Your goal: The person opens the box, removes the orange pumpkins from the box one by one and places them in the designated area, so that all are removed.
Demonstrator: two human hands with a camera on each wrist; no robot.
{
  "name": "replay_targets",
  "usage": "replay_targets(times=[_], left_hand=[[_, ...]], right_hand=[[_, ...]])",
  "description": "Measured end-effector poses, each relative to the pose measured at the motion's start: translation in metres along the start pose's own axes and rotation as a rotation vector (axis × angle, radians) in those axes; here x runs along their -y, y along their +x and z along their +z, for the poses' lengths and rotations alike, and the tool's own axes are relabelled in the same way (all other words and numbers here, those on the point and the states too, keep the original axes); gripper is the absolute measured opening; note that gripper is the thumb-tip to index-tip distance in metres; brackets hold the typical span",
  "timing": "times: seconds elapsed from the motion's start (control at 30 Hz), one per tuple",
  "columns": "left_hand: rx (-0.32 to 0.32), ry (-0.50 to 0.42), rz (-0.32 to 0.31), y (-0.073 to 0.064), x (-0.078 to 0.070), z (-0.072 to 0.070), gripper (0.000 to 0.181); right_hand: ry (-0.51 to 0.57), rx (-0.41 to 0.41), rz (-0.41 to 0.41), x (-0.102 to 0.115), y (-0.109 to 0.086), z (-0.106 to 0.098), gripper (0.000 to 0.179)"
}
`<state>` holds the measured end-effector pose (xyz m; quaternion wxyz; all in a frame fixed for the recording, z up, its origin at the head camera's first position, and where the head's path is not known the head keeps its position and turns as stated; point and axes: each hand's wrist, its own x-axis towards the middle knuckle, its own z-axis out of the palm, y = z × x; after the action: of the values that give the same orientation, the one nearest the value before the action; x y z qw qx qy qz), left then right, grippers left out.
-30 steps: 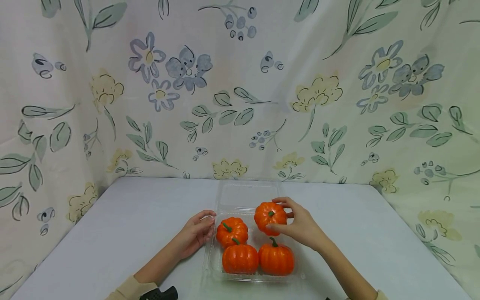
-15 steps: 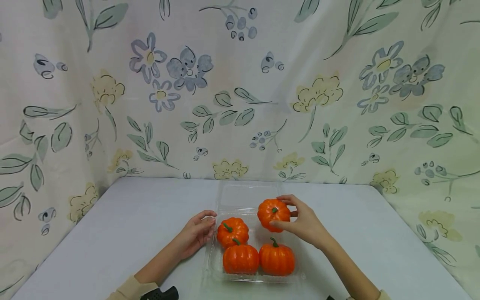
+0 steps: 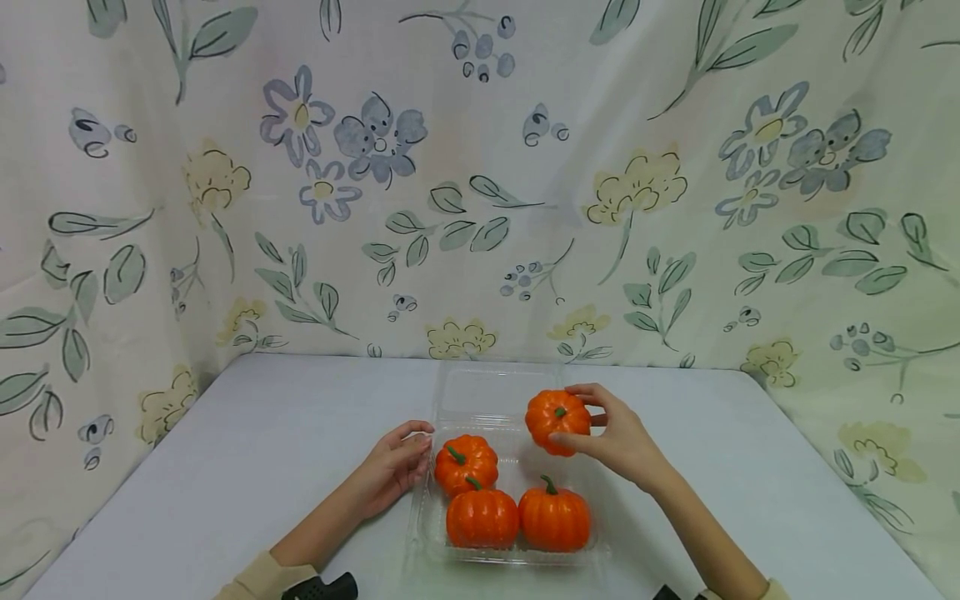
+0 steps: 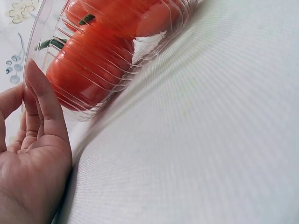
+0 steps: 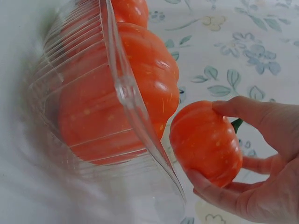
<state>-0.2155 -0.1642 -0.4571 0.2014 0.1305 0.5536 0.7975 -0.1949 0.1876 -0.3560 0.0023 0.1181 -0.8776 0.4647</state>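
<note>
A clear plastic clamshell box (image 3: 517, 560) stands on the table with its lid (image 3: 487, 392) folded back. Three orange pumpkins lie inside: one at the back left (image 3: 467, 463), one at the front left (image 3: 482, 518), one at the front right (image 3: 555, 518). My right hand (image 3: 630, 446) holds a fourth, smaller-looking pumpkin (image 3: 557, 417) between thumb and fingers, above the back right of the box; the right wrist view shows this pumpkin (image 5: 205, 142) apart from the box wall. My left hand (image 4: 39, 158) pinches the box's left rim between thumb and fingers.
A white table (image 3: 285, 433) spreads to both sides of the box. Behind it hangs a floral curtain (image 3: 480, 275), which also runs along both sides. A black strap piece (image 3: 322, 587) sits at the left wrist.
My right hand has moved the held pumpkin up and to the right, away from the back left pumpkin. The left hand and the box have stayed in place.
</note>
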Motion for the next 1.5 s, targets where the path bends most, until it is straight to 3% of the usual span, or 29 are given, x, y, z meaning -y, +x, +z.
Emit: replay_targets(times=[1.2,1.5], left_hand=[[-0.061,0.015,-0.028,0.001,-0.004,0.007,0.006],[-0.043,0.014,-0.024,0.001,-0.002,0.005,0.005]], right_hand=[[-0.038,-0.066,0.043,-0.012,0.005,-0.025,0.070],[-0.013,-0.083,0.062,-0.021,0.009,-0.030,0.071]])
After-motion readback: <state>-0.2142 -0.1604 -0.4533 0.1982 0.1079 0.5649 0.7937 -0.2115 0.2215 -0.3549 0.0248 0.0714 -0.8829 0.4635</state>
